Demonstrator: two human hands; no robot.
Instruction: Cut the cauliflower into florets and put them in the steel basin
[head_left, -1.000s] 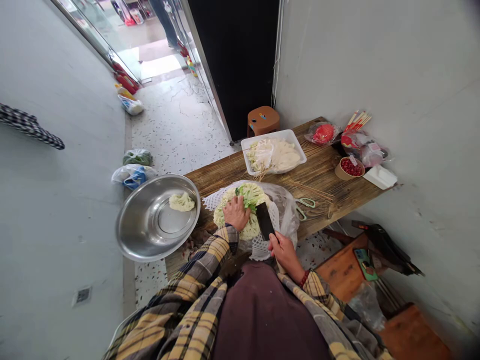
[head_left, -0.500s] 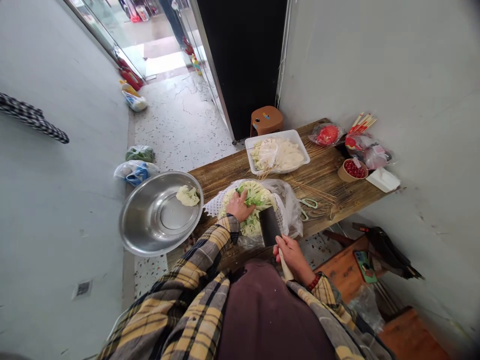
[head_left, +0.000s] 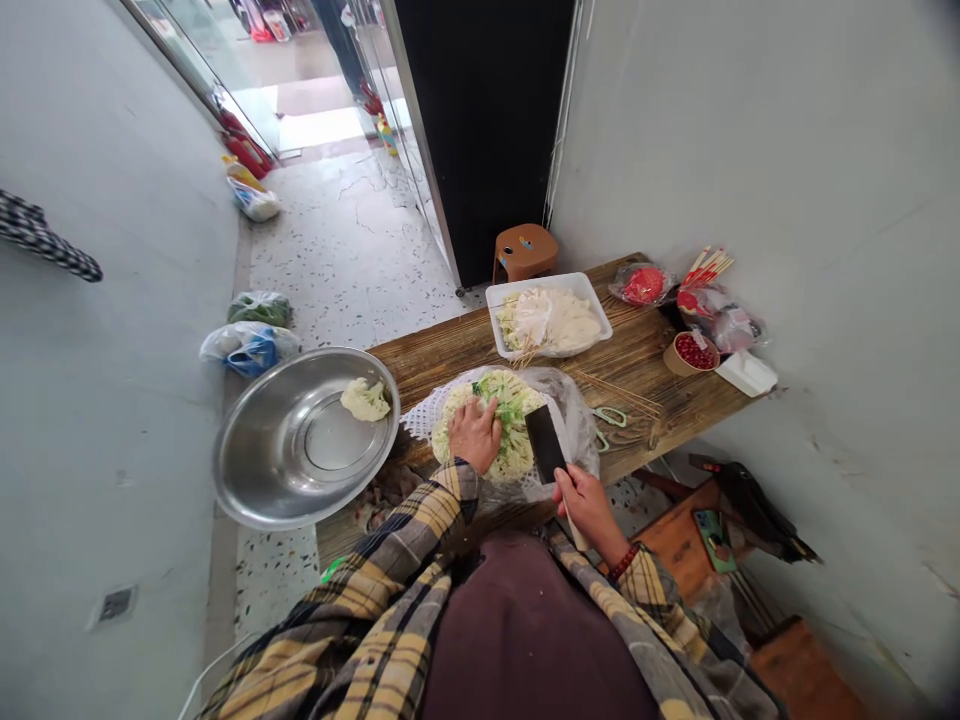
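A large cauliflower (head_left: 517,455) lies stem side up on the table, showing pale green stalks and leaves. My left hand (head_left: 475,435) grips its left part, with the fingers bent over the stalks. In my right hand (head_left: 589,505) is a cleaver (head_left: 546,443), held by its pale handle, the dark blade at the right edge of the cauliflower. Under the cauliflower are a white foam net (head_left: 421,418) and a clear plastic bag (head_left: 581,400). A cut cauliflower floret (head_left: 366,400) sits inside the steel basin (head_left: 247,480) to the left.
Beyond the cauliflower, a white tray (head_left: 606,325) on the wooden table (head_left: 442,340) holds pale food and skewers. Green-handled scissors (head_left: 611,416) and loose skewers (head_left: 622,392) lie to the right. A paper bowl (head_left: 679,362) of red pieces and bagged items stand near the wall.
My left hand has shifted slightly down and left over the cauliflower. The cleaver blade has tilted and moved slightly right. The whole view has shifted a little.
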